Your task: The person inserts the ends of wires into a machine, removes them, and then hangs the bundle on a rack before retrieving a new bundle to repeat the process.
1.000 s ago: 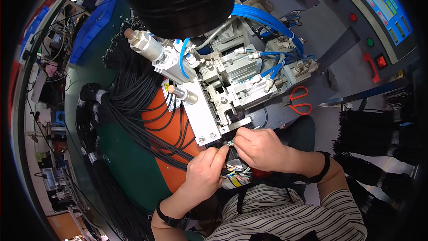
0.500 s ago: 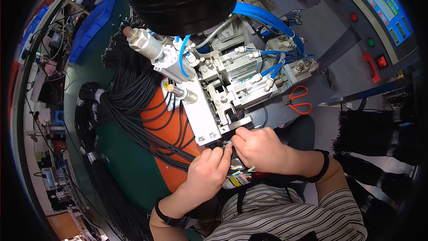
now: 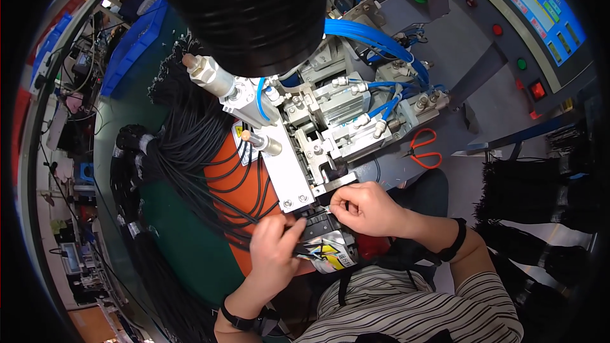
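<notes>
My left hand (image 3: 273, 248) is closed beside the black fixture, its fingers curled round the end of a black cable. Thin coloured wires (image 3: 310, 254) stick out from under that hand. To its right, my right hand (image 3: 368, 211) has thumb and forefinger pinched together at the edge of the fixture; whatever is between the fingertips is too small to make out. The black fixture (image 3: 319, 225) lies between both hands, just below the white plate (image 3: 287, 181) of a metal machine with air cylinders. A silver package with a yellow label (image 3: 330, 255) sits under the fixture.
A bundle of black cables (image 3: 190, 159) spreads over the orange board (image 3: 222, 181) at left. Red-handled scissors (image 3: 424, 152) lie right of the machine. A blue tray (image 3: 133, 44) stands far left, a control screen (image 3: 534, 13) far right. More black cables (image 3: 527, 190) hang at right.
My left hand has moved left, away from my right hand, taking the coloured wire ends along and uncovering the black fixture. My right hand stays near the fixture's edge.
</notes>
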The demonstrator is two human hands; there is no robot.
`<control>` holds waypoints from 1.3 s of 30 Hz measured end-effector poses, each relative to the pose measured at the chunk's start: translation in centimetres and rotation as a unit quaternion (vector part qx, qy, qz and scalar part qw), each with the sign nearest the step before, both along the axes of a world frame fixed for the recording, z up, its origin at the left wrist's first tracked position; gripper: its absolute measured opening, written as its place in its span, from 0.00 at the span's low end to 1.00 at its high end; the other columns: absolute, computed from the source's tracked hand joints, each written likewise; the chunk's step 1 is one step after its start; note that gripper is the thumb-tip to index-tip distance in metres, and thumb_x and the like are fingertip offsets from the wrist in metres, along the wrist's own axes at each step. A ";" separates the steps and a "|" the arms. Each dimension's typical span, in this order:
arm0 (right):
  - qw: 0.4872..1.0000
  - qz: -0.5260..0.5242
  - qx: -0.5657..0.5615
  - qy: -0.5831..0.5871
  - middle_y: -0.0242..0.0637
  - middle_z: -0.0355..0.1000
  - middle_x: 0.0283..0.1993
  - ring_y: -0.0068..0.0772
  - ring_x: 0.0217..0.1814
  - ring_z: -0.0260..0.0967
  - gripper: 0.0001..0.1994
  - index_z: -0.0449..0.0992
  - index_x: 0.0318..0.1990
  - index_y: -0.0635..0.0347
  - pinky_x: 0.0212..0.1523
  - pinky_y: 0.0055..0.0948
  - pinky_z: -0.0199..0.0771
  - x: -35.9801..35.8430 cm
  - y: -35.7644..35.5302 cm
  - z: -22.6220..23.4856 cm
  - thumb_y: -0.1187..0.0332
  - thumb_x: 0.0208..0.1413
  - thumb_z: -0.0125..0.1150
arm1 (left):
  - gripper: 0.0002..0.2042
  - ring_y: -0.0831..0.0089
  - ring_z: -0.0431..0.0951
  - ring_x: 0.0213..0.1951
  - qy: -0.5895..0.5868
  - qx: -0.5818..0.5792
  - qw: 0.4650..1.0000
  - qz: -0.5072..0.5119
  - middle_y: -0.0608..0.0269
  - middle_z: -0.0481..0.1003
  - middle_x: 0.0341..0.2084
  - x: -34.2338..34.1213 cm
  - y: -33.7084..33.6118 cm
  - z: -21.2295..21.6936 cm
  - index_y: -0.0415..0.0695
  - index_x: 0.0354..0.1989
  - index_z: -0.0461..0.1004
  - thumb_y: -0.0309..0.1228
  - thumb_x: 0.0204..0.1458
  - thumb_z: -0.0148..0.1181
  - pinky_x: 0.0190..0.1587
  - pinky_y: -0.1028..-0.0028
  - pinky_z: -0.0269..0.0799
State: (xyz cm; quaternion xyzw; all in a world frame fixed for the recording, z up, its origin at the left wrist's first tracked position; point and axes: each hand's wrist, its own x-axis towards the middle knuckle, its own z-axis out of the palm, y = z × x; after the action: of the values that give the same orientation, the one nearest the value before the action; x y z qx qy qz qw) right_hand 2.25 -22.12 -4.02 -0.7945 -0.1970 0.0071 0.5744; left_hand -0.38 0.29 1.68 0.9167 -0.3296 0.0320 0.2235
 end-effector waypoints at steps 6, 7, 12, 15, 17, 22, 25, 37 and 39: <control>0.999 0.000 -0.041 -0.016 0.38 0.73 0.26 0.27 0.20 0.70 0.04 0.79 0.35 0.64 0.21 0.27 0.68 -0.7 -0.3 1.8 0.77 0.50 0.64 | 0.19 0.59 0.74 0.32 -0.051 0.015 0.995 0.080 0.58 0.71 0.30 -0.7 0.5 -1.3 0.39 0.46 0.76 0.20 0.42 0.65 0.34 0.64 0.69; 0.999 0.039 0.010 0.029 0.38 0.74 0.28 0.25 0.21 0.71 0.06 0.80 0.36 0.64 0.22 0.26 0.67 -1.0 -0.1 2.9 0.78 0.50 0.65 | 0.18 0.59 0.74 0.31 -0.060 0.005 0.994 0.095 0.58 0.71 0.29 -0.6 0.4 -1.6 0.40 0.46 0.76 0.20 0.43 0.65 0.34 0.64 0.69; 0.979 0.090 0.143 -0.116 0.37 0.75 0.37 0.19 0.26 0.73 0.11 0.79 0.45 0.65 0.25 0.20 0.68 -0.9 1.2 1.7 0.80 0.53 0.64 | 0.14 0.59 0.76 0.30 -0.005 -0.015 0.998 0.066 0.58 0.73 0.27 0.3 -0.4 -0.6 0.40 0.43 0.75 0.22 0.46 0.66 0.34 0.65 0.70; 0.981 0.092 0.170 0.006 0.34 0.75 0.37 0.17 0.28 0.72 0.13 0.77 0.49 0.64 0.27 0.18 0.68 -0.9 0.4 0.6 0.78 0.56 0.63 | 0.10 0.60 0.77 0.26 0.055 -0.148 0.987 0.014 0.57 0.74 0.25 0.4 -0.4 -0.5 0.38 0.39 0.74 0.22 0.49 0.65 0.30 0.67 0.72; 0.977 0.092 0.183 0.068 0.33 0.75 0.37 0.16 0.29 0.71 0.13 0.76 0.50 0.64 0.28 0.17 0.69 -1.1 0.2 0.2 0.78 0.57 0.62 | 0.09 0.60 0.77 0.26 0.049 -0.162 0.985 0.014 0.57 0.75 0.25 0.4 -0.6 -0.4 0.38 0.39 0.74 0.22 0.50 0.65 0.29 0.67 0.72; 0.851 0.133 0.388 0.328 0.33 0.75 0.37 0.16 0.30 0.71 0.11 0.74 0.50 0.67 0.28 0.15 0.70 -1.2 0.0 0.7 0.76 0.62 0.59 | 0.07 0.61 0.76 0.22 0.030 -0.186 0.982 0.017 0.57 0.75 0.24 0.3 -1.3 -0.6 0.38 0.38 0.74 0.21 0.51 0.64 0.26 0.68 0.71; 0.771 0.169 0.466 0.399 0.33 0.74 0.37 0.15 0.31 0.71 0.09 0.75 0.48 0.68 0.29 0.14 0.70 -0.9 -0.1 0.4 0.75 0.63 0.58 | 0.08 0.61 0.76 0.22 0.027 -0.181 0.983 0.010 0.57 0.75 0.24 0.4 -1.7 -0.8 0.39 0.38 0.75 0.22 0.51 0.64 0.25 0.68 0.71; 0.957 -0.057 0.277 0.059 0.38 0.74 0.36 0.20 0.33 0.73 0.05 0.77 0.40 0.69 0.30 0.18 0.73 -3.0 2.7 1.1 0.83 0.57 0.61 | 0.14 0.61 0.77 0.26 0.006 -0.090 0.996 -0.017 0.59 0.74 0.26 0.6 -2.2 0.0 0.39 0.41 0.73 0.22 0.43 0.64 0.27 0.66 0.70; 0.955 -0.026 0.292 0.046 0.38 0.74 0.37 0.22 0.32 0.73 0.05 0.78 0.39 0.68 0.29 0.20 0.73 -2.7 2.1 1.2 0.83 0.56 0.61 | 0.15 0.60 0.77 0.26 0.059 -0.158 0.984 -0.057 0.59 0.73 0.25 1.1 -1.6 -0.1 0.39 0.40 0.73 0.22 0.42 0.64 0.28 0.66 0.70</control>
State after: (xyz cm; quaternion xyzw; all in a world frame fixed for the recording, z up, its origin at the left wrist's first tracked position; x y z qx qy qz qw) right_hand -0.50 -19.98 -2.78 -0.5960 -0.1430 -0.0286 0.7896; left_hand 0.72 -1.31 1.58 0.8497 -0.3586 0.0164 0.3862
